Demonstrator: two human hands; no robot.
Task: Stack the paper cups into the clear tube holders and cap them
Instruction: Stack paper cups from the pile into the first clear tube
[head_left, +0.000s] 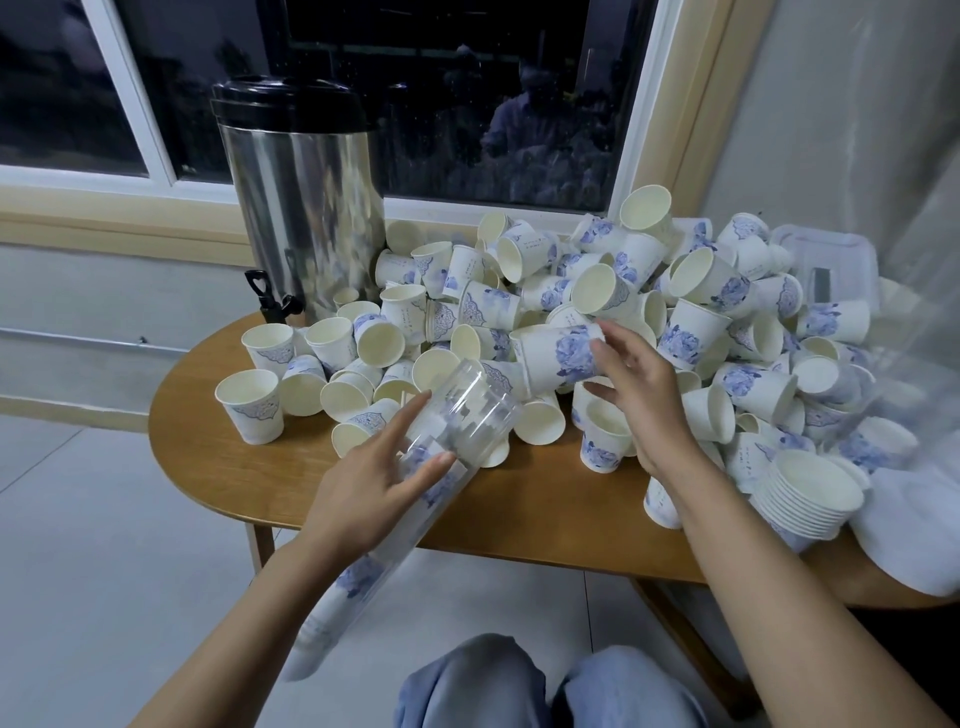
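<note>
Wooden table (519, 509): tube (457, 415) gripped in left hand (363, 499), cup (558, 358) in right hand (639, 395).

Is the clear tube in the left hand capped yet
No, uncapped. The clear tube in the left hand shows an open mouth facing the cup pile, with no cap on it.

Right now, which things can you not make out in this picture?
- Head view: the clear tube bottom end is hidden under the left hand and arm.
- No tube cap can be identified.
- The plastic tray, far right, is partly buried by the cup pile.
- Cup print is too small to read.
</note>
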